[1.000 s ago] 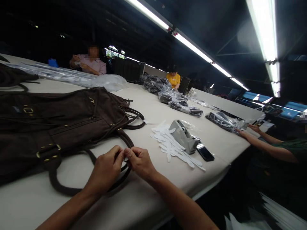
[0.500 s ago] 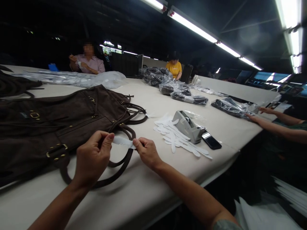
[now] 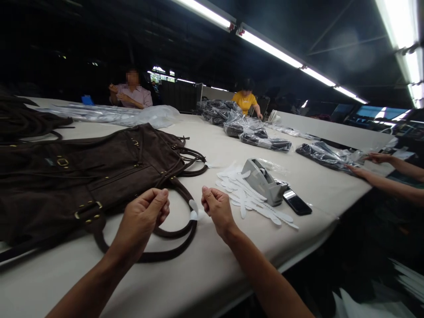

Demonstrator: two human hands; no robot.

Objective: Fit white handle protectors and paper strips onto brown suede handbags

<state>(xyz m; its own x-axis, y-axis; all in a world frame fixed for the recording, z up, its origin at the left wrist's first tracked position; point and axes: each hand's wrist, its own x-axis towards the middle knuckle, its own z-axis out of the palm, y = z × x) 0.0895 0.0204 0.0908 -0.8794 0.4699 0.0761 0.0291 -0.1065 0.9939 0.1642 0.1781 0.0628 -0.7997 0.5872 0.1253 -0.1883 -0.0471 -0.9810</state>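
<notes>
Brown bag (image 3: 112, 176), lying on the table (image 3: 212, 274), left; white strip (image 3: 193, 215) around its handle (image 3: 165, 255), between the hands. Left hand (image 3: 147, 210) and right hand (image 3: 218, 210): apart, each curled, thumb pressed to fingers; left wrist obscures part of the handle. To the right: heaped white tabs (image 3: 243, 194), grey tape dispenser (image 3: 261, 184), black phone (image 3: 297, 203). Beyond: plastic-wrapped bundles (image 3: 265, 143).
</notes>
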